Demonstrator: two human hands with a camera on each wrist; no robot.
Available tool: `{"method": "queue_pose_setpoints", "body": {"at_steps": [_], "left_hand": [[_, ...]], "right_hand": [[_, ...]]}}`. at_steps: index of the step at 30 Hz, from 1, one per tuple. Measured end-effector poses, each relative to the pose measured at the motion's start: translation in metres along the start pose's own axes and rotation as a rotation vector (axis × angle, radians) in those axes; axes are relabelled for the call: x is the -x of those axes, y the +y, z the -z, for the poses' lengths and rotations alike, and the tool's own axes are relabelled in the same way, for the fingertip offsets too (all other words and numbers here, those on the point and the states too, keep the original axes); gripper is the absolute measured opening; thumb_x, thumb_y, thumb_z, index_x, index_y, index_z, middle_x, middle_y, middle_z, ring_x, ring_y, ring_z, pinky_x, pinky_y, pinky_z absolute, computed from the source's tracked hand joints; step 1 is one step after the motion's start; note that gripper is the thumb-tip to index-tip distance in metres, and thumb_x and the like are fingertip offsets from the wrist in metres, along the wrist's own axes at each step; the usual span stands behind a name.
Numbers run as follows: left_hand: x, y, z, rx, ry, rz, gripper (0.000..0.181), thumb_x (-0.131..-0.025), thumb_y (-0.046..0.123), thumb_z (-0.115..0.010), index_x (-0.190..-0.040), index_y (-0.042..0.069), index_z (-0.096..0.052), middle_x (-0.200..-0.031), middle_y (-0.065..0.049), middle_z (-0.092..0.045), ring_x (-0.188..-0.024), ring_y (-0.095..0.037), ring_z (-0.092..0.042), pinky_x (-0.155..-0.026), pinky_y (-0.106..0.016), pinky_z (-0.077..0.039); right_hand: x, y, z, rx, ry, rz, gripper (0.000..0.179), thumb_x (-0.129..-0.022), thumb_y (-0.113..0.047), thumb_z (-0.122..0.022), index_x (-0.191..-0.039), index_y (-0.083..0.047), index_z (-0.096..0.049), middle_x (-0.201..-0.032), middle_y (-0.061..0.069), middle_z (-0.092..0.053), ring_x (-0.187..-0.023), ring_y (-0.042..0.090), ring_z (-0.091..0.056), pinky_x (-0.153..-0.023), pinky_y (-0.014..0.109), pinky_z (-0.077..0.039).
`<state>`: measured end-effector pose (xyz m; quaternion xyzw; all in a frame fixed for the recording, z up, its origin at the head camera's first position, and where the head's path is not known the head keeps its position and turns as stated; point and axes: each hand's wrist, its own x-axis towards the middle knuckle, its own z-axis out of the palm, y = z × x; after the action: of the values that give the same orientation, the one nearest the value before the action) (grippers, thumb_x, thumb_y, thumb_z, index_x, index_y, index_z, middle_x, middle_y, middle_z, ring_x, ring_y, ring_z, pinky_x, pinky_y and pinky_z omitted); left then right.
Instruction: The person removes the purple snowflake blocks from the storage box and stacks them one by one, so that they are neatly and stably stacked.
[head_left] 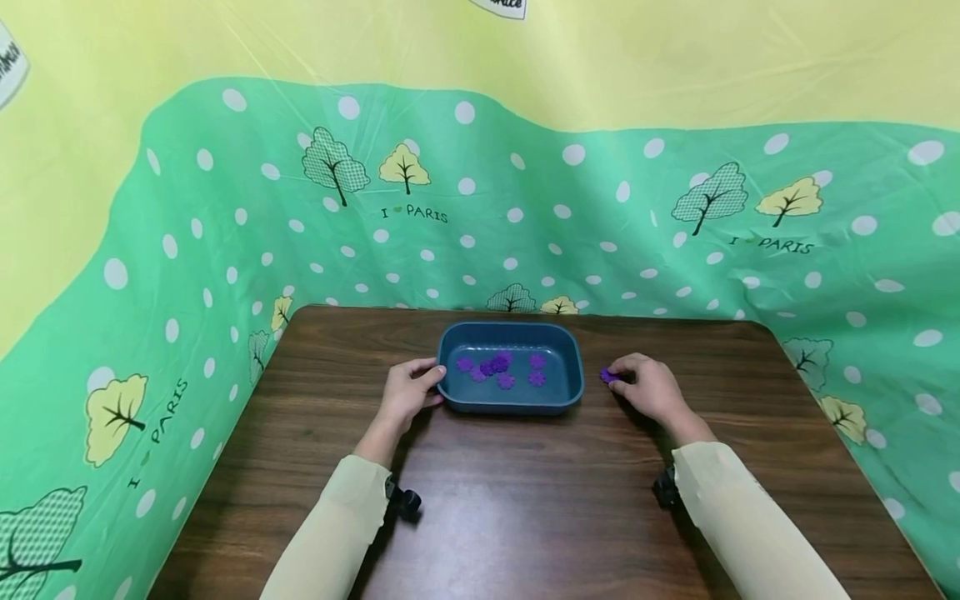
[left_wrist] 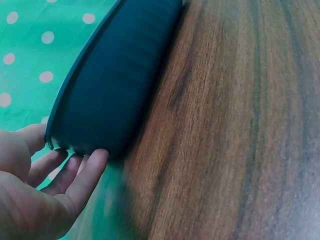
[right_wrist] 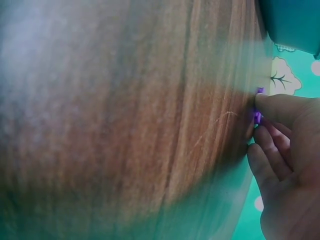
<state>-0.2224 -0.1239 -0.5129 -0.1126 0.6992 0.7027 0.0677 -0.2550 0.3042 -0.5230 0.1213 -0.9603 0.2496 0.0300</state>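
Observation:
A dark blue rectangular plastic basin (head_left: 508, 408) stands on the table, with several small purple flower-shaped pieces (head_left: 536, 378) lying on its floor. My left hand (head_left: 408, 390) holds the basin's left end, the thumb over the rim and the other fingers against the outer wall, as the left wrist view also shows on the basin (left_wrist: 105, 75). To the right of the basin, my right hand (head_left: 651, 387) pinches one purple flower-shaped piece (head_left: 606, 376) at the tabletop. In the right wrist view the fingers partly cover that piece (right_wrist: 258, 117).
The brown wood-grain table (head_left: 517, 500) spreads in front of the basin and to both sides. A green and yellow printed cloth (head_left: 420, 250) hangs behind the table's back edge and along the sides. Dark wrist devices (head_left: 405, 504) sit at both cuffs.

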Motion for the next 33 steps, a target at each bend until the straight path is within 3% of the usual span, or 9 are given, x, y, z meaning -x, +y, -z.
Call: {"method": "queue_pose_setpoints", "body": {"at_steps": [25, 33], "left_hand": [[0.0002, -0.0002, -0.0003, 0.017, 0.0, -0.005, 0.041, -0.098, 0.011, -0.07, -0.135, -0.003, -0.064, -0.126, -0.022, -0.066, -0.102, -0.029, -0.07, -0.084, -0.047, -0.065], [-0.0007, 0.0005, 0.0001, 0.02, 0.0, -0.011, 0.04, -0.098, 0.01, -0.07, -0.135, -0.004, -0.064, -0.126, -0.022, -0.066, -0.101, -0.028, -0.07, -0.085, -0.048, -0.064]], "right_hand": [[0.0027, -0.0016, 0.0001, 0.018, -0.021, -0.046, 0.019, -0.093, -0.01, -0.073, -0.111, -0.003, -0.075, -0.121, 0.019, -0.069, -0.116, 0.042, -0.062, -0.1, 0.063, -0.05], [0.0016, -0.0035, 0.0017, 0.032, -0.018, -0.021, 0.019, -0.093, -0.009, -0.073, -0.111, -0.003, -0.076, -0.121, 0.019, -0.069, -0.115, 0.043, -0.063, -0.099, 0.063, -0.05]]}}
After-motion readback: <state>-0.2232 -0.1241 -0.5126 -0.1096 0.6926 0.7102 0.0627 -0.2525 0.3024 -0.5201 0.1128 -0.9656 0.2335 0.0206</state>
